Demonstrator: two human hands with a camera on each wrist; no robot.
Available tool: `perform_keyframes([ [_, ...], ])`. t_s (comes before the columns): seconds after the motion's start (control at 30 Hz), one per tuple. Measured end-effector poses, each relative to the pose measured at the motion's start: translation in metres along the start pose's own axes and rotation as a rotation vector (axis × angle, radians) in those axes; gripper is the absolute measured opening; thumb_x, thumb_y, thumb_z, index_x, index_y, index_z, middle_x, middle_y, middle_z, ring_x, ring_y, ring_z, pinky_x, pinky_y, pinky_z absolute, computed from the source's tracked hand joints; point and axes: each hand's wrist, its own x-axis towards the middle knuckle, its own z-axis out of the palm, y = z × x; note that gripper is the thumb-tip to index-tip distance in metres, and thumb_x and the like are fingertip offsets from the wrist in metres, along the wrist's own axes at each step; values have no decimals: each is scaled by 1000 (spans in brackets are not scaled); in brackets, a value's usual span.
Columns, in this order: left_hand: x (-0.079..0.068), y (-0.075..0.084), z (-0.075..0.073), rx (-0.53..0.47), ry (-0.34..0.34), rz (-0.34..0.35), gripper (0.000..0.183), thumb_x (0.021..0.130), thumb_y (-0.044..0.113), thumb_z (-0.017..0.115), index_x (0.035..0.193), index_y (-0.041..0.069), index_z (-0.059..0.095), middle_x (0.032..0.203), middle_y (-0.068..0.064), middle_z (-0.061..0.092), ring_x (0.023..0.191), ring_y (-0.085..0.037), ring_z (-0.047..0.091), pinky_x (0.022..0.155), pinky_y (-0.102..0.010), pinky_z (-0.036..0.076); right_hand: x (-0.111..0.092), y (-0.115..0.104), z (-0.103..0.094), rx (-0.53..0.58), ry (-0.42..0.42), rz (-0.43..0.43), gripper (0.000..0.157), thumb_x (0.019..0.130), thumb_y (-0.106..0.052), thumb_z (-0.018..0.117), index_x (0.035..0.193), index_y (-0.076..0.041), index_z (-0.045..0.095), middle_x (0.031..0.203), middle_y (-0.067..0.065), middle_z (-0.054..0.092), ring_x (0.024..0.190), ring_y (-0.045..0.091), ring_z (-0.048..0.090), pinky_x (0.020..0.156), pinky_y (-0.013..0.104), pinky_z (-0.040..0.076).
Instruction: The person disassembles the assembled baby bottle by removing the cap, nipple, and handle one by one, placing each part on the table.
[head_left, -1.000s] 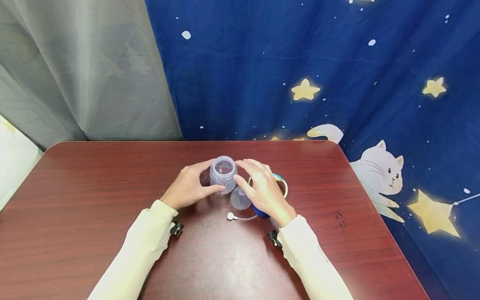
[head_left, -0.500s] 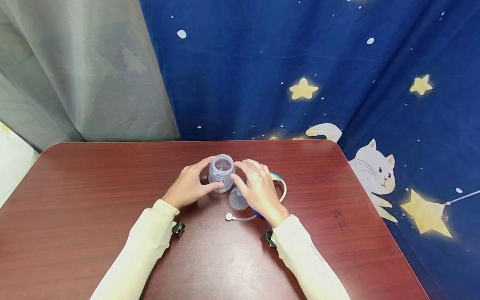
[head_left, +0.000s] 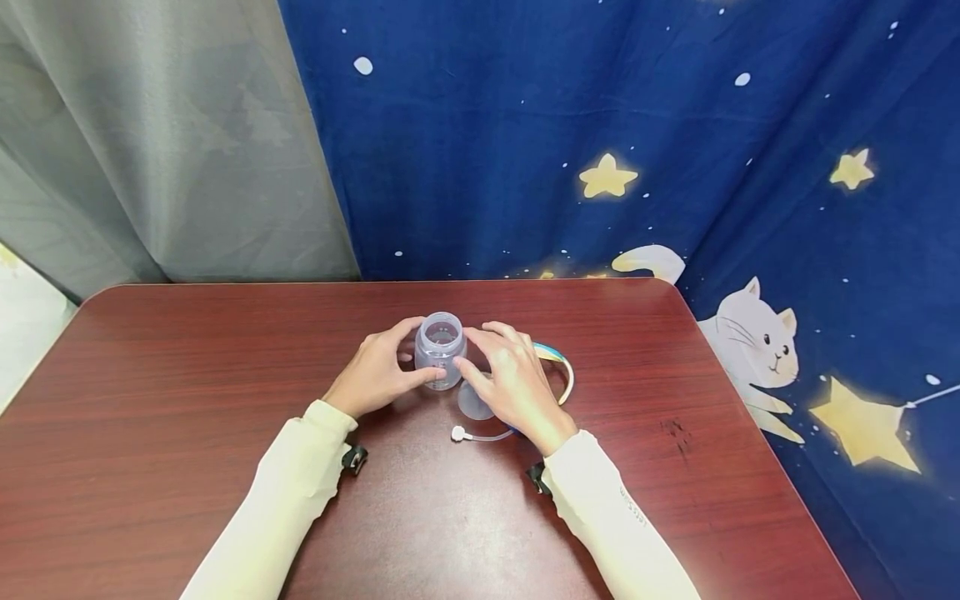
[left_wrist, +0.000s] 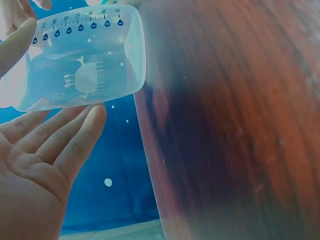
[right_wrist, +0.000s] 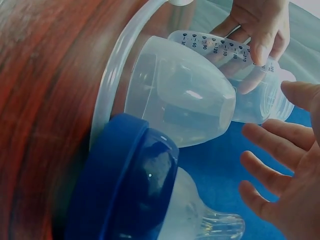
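Note:
A clear baby bottle [head_left: 440, 354] with measuring marks and an animal print stands upright, its neck open and uncapped. My left hand [head_left: 378, 371] holds it from the left, thumb across the front and fingers behind. From the right, my right hand [head_left: 512, 375] has thumb and index finger at the bottle's neck; in the right wrist view its other fingers are spread. A clear dome cap [right_wrist: 175, 90] is beside the bottle, partly under my right hand in the head view. Nearby lies a blue collar [right_wrist: 115, 185] with a clear teat [right_wrist: 190, 215], mostly hidden from the head view.
A thin straw tube [head_left: 487, 437] with a white weighted end [head_left: 458, 433] lies in front of the cap. A curved blue-and-cream handle [head_left: 564, 367] shows right of my right hand. The brown table [head_left: 225, 350] ends at a curtain [head_left: 487, 142].
The bottle and both hands have shifted slightly left. My right hand now covers more of the blue collar and the cap in the head view.

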Motion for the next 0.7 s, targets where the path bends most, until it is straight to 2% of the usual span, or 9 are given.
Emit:
perform_keyframes([
  [0.33, -2, -2, -2, 16, -23, -16, 74, 79, 34, 85, 141, 13, 50, 119, -4, 68, 100, -20, 71, 85, -39, 56, -1, -1, 1, -28, -55, -2, 46, 93, -34, 68, 131, -8, 63, 124, 5, 68, 130, 23, 50, 100, 44, 39],
  [0.5, -3, -4, -4, 56, -60, -28, 82, 79, 38, 85, 146, 14, 44, 124, -5, 66, 105, -21, 69, 89, -42, 53, -2, 1, -2, -23, -74, 10, 47, 94, -36, 66, 132, -9, 63, 126, 4, 67, 133, 23, 48, 102, 45, 38],
  [0.6, -4, -6, -7, 68, -90, -31, 83, 80, 29, 84, 149, 14, 40, 128, -7, 64, 108, -22, 68, 93, -45, 51, -3, 4, -6, -11, -85, 31, 47, 94, -37, 66, 132, -9, 63, 128, 5, 66, 133, 24, 48, 103, 46, 38],
  [0.7, -5, -7, -13, 81, -108, -36, 76, 81, 14, 75, 149, 11, 41, 130, -9, 63, 109, -25, 67, 94, -47, 50, -5, 9, -10, -8, -90, 62, 49, 94, -37, 66, 134, -9, 62, 132, 6, 64, 133, 26, 48, 104, 49, 37],
])
